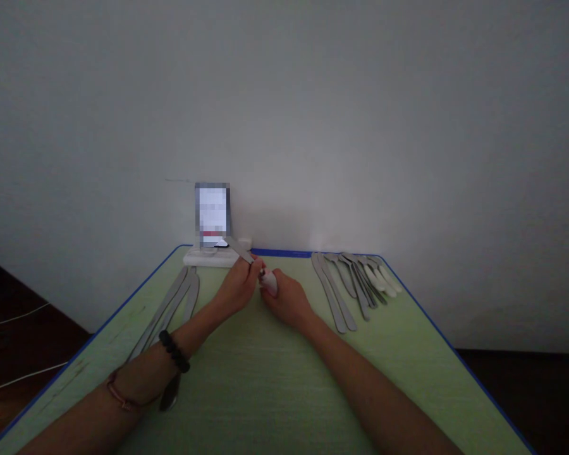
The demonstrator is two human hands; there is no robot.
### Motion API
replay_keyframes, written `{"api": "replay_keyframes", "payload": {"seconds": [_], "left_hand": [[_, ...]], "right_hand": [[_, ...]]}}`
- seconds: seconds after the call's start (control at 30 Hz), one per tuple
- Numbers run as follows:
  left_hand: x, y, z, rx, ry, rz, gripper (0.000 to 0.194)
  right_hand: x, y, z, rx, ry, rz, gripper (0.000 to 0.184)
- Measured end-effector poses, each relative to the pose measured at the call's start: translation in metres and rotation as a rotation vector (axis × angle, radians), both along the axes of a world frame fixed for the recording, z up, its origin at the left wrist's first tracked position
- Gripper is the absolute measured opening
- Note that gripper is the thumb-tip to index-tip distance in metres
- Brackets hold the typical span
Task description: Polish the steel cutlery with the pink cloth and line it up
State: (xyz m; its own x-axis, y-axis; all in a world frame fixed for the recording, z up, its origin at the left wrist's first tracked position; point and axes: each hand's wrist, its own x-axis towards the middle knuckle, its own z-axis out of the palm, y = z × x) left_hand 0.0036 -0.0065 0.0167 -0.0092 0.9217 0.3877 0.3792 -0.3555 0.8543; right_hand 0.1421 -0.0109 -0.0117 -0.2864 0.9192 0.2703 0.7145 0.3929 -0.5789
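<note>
Desk (246,392) is crossed by left forearm (143,382); cutlery (193,298) below could be knocked if it is lowered. Phone (212,212) behind blade tip (227,241) could be scraped. Knife (241,251) is held above far middle in left hand (239,282), fingers closed; could be dropped if pale wad (270,284), maybe cloth, is tugged by right hand (289,300), fingers wrapped round it.

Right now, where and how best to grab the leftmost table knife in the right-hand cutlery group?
I'd pinch that table knife across its broad near handle end, coming from its left, where the right hand is. It lies flat; its left edge borders green tabletop, while a second knife lies close along its right.
</note>
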Motion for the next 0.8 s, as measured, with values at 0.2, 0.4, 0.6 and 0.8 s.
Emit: {"api": "replay_keyframes", "payload": {"seconds": [0.2,0.4,0.6,0.8], "left_hand": [[-0.021,0.011,0.000,0.056,-0.003,0.139,0.026],[-0.027,0.020,-0.008,0.035,-0.088,0.106,0.023],[-0.015,0.008,-0.021,0.026,-0.164,0.015,0.032],[-0.014,0.006,-0.020,0.016,-0.309,0.081,0.041]], "right_hand": [[0.002,0.003,0.000,-0.004,-0.080,0.086,0.020],[0.008,0.012,0.002,-0.048,-0.049,0.178,0.021],[0.007,0.012,0.001,-0.029,-0.036,0.158,0.015],[0.010,0.017,0.004,-0.124,0.235,0.130,0.009]]}}
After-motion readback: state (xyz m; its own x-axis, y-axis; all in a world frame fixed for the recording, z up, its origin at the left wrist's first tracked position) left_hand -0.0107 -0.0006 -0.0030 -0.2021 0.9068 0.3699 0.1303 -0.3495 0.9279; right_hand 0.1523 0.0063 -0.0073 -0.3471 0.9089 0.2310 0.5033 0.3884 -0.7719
